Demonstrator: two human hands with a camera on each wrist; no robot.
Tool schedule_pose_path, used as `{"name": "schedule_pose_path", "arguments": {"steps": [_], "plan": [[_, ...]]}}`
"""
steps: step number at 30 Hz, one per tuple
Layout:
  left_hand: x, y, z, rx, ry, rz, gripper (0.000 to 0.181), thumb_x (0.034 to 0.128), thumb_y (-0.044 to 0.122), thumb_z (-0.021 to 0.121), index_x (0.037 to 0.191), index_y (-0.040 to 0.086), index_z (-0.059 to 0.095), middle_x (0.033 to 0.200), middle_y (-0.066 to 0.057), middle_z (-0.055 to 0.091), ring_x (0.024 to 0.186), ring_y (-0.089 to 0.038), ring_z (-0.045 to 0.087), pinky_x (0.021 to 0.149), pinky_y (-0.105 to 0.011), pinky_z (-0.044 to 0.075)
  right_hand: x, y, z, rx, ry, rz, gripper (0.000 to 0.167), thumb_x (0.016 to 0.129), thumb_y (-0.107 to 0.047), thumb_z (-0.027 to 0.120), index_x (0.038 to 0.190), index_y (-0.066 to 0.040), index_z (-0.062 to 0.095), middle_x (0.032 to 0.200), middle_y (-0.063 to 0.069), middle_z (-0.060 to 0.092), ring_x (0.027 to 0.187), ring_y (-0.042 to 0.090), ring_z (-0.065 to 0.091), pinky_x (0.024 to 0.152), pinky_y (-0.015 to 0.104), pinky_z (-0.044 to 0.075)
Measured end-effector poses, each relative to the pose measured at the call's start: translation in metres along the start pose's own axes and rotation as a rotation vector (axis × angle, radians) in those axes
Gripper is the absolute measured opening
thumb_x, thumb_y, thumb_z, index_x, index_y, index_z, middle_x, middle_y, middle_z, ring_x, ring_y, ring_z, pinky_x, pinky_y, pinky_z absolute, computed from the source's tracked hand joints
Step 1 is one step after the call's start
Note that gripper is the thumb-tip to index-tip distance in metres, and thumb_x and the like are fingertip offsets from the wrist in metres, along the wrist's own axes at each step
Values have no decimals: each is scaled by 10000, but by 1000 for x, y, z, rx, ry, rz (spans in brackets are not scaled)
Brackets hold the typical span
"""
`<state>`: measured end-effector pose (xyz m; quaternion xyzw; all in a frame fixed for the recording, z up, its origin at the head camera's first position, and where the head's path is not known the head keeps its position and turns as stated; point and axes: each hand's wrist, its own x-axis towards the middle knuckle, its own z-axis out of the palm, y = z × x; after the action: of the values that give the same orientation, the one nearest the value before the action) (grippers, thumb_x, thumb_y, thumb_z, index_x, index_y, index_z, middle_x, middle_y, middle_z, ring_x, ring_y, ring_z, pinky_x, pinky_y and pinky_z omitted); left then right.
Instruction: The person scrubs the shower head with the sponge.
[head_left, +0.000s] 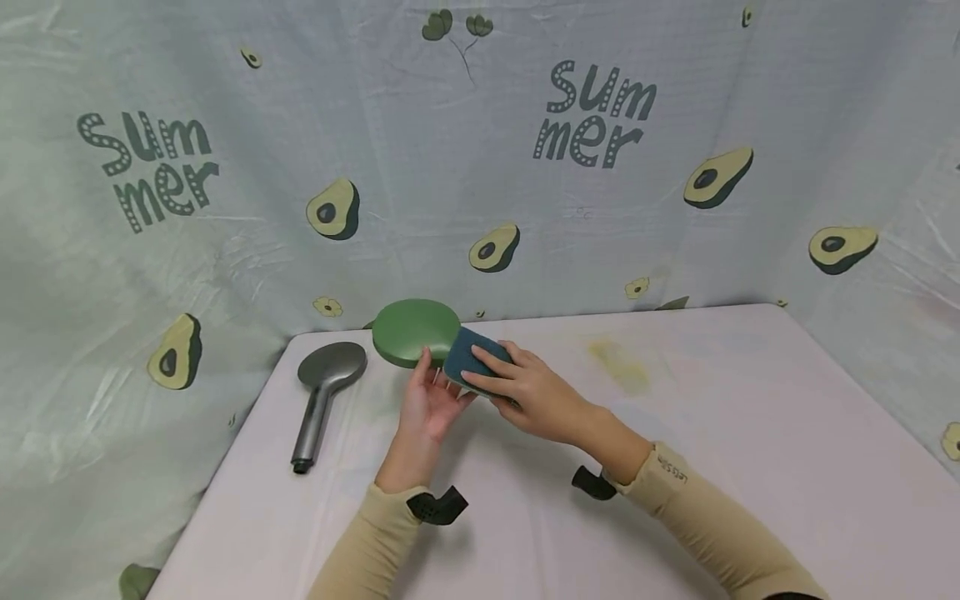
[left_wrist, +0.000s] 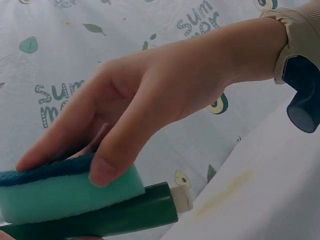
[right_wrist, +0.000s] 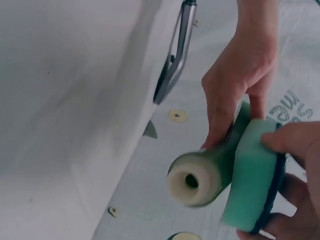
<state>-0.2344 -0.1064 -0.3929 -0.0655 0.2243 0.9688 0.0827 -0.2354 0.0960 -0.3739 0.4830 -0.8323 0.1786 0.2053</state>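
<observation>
A green shower head (head_left: 412, 327) is held up above the table, its round face towards the back cloth. My left hand (head_left: 433, 408) grips it near the neck; in the right wrist view the fingers of that left hand (right_wrist: 240, 75) wrap the green handle. My right hand (head_left: 543, 393) pinches a two-layer sponge (head_left: 474, 354), dark blue on one side and light teal on the other. In the left wrist view the sponge's teal side (left_wrist: 75, 195) lies along the green handle (left_wrist: 150, 210), whose pale threaded end (left_wrist: 182, 199) sticks out past it.
A grey shower head (head_left: 322, 396) lies on the left part of the white-covered table (head_left: 675, 500). A yellowish stain (head_left: 618, 367) marks the cover at the back right. Behind and beside the table hangs a cloth (head_left: 420, 125) printed with avocados and lettering.
</observation>
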Motion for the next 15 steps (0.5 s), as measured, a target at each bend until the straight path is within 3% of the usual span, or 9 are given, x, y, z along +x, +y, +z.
{"name": "schedule_pose_path", "arguments": {"steps": [4,8,11,15], "plan": [[-2,6,-1,-1,4,26,366,1119,355,403,1365,92,471,1121,-27,739,1025,-234,690,1096,-546,294,-10,4,-7,113,-69,39,520,925,-79,767,1423,-149,637,1552,154,460,1374,548,403,1079,575,408],[0,9,0,26,26,54,343,1112,339,443,1375,120,473,1121,7,743,1070,-237,662,1155,-594,204,-22,9,-11,186,-69,62,522,924,-69,765,1425,-118,629,1552,163,455,1362,554,414,1042,571,446],[3,8,0,126,71,74,312,1103,216,489,1402,130,460,1106,40,718,1079,-209,636,1163,-615,199,-30,11,-8,217,-63,77,531,935,-74,757,1443,-89,604,1556,182,443,1340,572,430,1012,570,471],[6,4,-4,270,148,85,342,1058,20,527,1386,110,494,1074,30,666,1018,-165,643,1098,-556,334,-36,11,1,210,-52,50,553,943,-87,750,1466,-69,571,1555,210,433,1310,590,451,1008,584,468]]}}
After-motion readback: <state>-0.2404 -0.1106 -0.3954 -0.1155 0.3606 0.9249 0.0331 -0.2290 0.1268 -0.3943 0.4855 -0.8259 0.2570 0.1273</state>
